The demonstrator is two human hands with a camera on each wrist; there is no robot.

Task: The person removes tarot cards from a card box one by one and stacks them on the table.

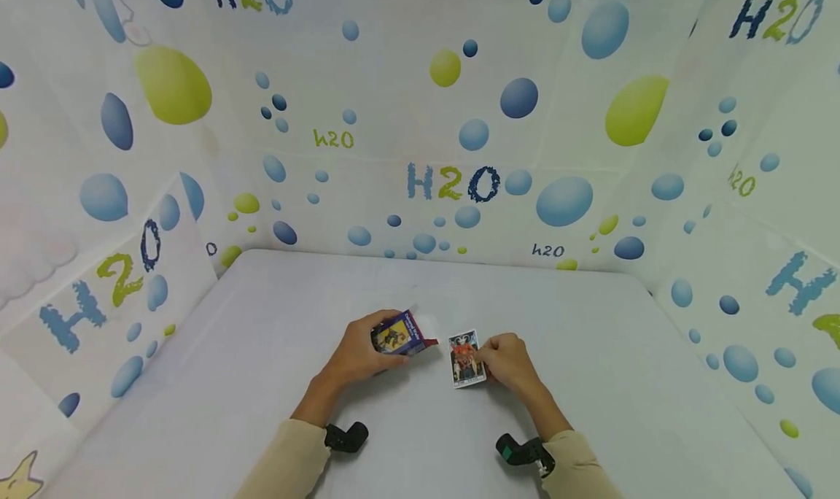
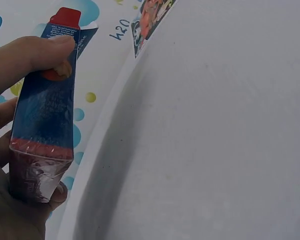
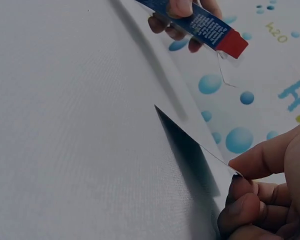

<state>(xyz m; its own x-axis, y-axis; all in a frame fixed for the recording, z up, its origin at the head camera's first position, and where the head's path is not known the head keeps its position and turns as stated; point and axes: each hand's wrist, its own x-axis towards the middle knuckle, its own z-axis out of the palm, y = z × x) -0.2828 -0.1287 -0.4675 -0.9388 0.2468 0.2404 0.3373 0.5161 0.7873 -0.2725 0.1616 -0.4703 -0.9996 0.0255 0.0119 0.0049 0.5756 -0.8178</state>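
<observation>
My left hand [image 1: 357,351] grips a small blue-and-red card box [image 1: 397,334], thumb along one narrow side and fingers round the other. The box has a picture on its front, and its red end flap [image 3: 235,44] stands out on the right. To the right of it, my right hand [image 1: 510,359] pinches an illustrated tarot card [image 1: 464,360] by its right edge, between thumb and index finger. The card's picture faces up and shows a red figure in a white border. In the right wrist view the card looks thin, seen nearly edge-on, tilted over the table.
A white table [image 1: 197,382] spreads under both hands. White walls [image 1: 367,83] printed with blue and green drops and "H2O" lettering stand at the back and both sides. Each wrist wears a black camera mount [image 1: 348,437].
</observation>
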